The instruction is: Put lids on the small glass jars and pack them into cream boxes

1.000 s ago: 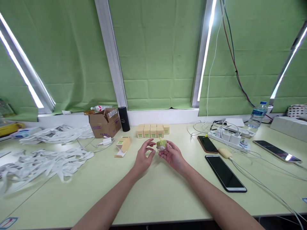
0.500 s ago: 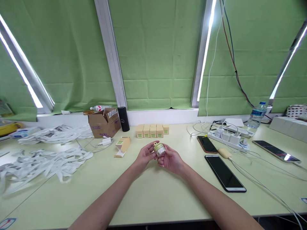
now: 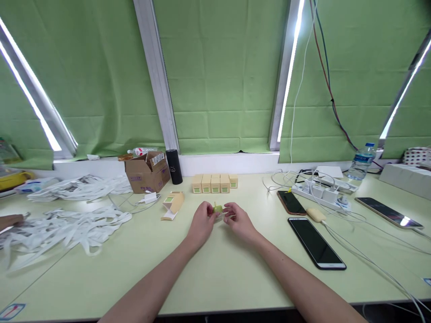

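A small green-topped container (image 3: 217,209) with a clear lower part and a thin piece sticking up from its top is held above the middle of the table. My left hand (image 3: 201,223) is closed on its left side, thumb and fingers pinching it. My right hand (image 3: 239,222) is close by on the right, fingers bent and spread apart; whether the fingertips touch the clear part is hard to make out. Behind my hands stands a row of several small tan boxes (image 3: 215,184) with green labels. An opened tan box (image 3: 173,205) lies to the left.
White straps (image 3: 87,224) lie in a tangle at left, where another person's hand (image 3: 11,220) reaches in. A brown carton (image 3: 148,172) and a black cylinder (image 3: 173,167) stand at the back. Phones (image 3: 316,243), a power strip (image 3: 318,194) and cables spread across the right.
The container has been turned in my left hand and shifted slightly left. My right hand's fingers have loosened from it. Another person's hand has appeared at the far left.
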`<action>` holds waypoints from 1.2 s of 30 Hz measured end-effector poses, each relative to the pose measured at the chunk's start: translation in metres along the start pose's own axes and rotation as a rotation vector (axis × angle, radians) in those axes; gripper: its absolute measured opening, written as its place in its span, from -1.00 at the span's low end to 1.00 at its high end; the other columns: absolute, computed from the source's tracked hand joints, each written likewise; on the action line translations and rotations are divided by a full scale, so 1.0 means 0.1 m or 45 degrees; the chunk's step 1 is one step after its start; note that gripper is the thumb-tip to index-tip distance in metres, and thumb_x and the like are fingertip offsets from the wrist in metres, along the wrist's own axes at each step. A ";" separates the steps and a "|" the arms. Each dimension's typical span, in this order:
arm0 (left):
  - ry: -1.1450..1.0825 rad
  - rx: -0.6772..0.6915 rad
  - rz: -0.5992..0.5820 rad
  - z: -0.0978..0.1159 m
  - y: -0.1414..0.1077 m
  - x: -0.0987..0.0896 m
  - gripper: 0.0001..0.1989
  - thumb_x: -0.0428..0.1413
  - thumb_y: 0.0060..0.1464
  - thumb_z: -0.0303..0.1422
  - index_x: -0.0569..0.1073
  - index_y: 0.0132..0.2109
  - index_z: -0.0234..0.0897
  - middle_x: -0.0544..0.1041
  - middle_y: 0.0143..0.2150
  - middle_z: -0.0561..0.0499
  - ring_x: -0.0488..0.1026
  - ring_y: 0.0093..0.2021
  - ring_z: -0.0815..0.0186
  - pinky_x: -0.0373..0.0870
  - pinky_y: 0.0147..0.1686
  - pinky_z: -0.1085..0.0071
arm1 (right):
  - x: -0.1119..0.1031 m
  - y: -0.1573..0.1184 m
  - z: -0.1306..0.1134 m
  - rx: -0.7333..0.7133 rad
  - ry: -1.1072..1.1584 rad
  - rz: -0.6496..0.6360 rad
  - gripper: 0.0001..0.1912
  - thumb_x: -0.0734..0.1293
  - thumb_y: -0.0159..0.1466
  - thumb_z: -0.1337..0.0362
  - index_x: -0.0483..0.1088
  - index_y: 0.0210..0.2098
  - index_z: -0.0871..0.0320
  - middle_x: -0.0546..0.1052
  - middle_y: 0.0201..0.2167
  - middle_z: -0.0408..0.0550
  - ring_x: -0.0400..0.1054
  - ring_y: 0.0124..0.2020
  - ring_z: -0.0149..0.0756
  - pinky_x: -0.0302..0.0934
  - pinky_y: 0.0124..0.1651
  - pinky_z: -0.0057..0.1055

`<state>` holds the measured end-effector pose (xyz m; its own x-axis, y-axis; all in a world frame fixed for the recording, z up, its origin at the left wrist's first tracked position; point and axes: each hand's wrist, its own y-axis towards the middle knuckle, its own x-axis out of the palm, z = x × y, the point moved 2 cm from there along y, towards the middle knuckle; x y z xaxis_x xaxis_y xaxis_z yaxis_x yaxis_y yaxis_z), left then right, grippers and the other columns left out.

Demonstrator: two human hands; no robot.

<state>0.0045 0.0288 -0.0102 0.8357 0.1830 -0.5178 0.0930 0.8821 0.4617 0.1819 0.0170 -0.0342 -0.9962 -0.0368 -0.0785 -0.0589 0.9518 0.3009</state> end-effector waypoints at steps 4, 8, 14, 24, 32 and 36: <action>0.038 0.066 -0.113 0.01 -0.05 0.05 -0.86 0.16 0.14 -0.34 0.31 -0.28 -0.19 0.44 -0.32 0.05 0.39 -0.32 0.24 0.32 -0.31 0.31 | 0.03 -0.04 0.01 -0.031 -0.047 -0.060 -0.58 0.44 0.15 0.31 0.45 0.02 0.02 0.56 0.06 0.01 0.44 0.00 -0.14 0.35 0.06 -0.11; -0.042 0.129 -0.210 0.04 -0.08 0.10 -0.90 0.13 0.17 -0.36 0.32 -0.23 -0.18 0.46 -0.27 0.04 0.40 -0.28 0.24 0.35 -0.25 0.32 | -0.03 -0.04 0.03 -0.033 -0.114 -0.034 -0.44 0.43 0.17 0.35 0.38 0.15 -0.04 0.53 0.09 0.01 0.43 -0.02 -0.13 0.33 0.11 -0.06; 0.045 -0.023 -0.071 -0.01 -0.01 0.01 -0.95 0.02 0.26 -0.37 0.35 -0.14 -0.17 0.53 -0.25 0.00 0.48 -0.25 0.19 0.34 -0.21 0.28 | -0.02 -0.08 -0.05 -0.159 -0.399 -0.115 -0.30 0.35 0.26 0.38 0.24 0.37 -0.07 0.37 0.24 0.06 0.33 0.19 -0.05 0.23 0.28 0.00; 0.388 -0.068 -0.174 -0.18 0.01 0.06 -0.74 0.08 0.27 -0.21 0.56 0.01 -0.15 0.56 0.04 -0.18 0.43 0.14 -0.08 0.28 0.11 -0.03 | 0.00 -0.06 0.06 -0.158 -0.323 -0.140 -0.33 0.36 0.28 0.34 0.24 0.37 0.01 0.38 0.26 0.11 0.35 0.21 -0.03 0.22 0.33 0.04; -0.031 0.079 -0.196 -0.05 -0.02 0.04 -0.70 0.22 0.11 -0.35 0.45 0.01 -0.19 0.54 -0.05 -0.07 0.50 -0.07 0.12 0.44 -0.04 0.16 | 0.02 0.00 0.14 -0.005 0.025 -0.096 -0.32 0.40 0.23 0.31 0.22 0.33 0.01 0.39 0.16 0.07 0.48 0.03 -0.18 0.38 0.16 -0.09; 0.044 0.187 -0.233 0.04 -0.05 0.02 -0.73 0.25 0.06 -0.41 0.45 -0.08 -0.17 0.51 -0.09 -0.04 0.47 -0.09 0.13 0.44 -0.05 0.18 | 0.01 0.00 0.11 -0.010 -0.013 -0.084 -0.42 0.39 0.21 0.29 0.32 0.23 0.04 0.44 0.11 0.05 0.46 0.01 -0.17 0.38 0.13 -0.09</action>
<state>0.0080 0.0229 -0.0110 0.7789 0.0430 -0.6256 0.3209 0.8298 0.4566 0.1820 0.0209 -0.0450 -0.9895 -0.0962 -0.1079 -0.1248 0.9450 0.3023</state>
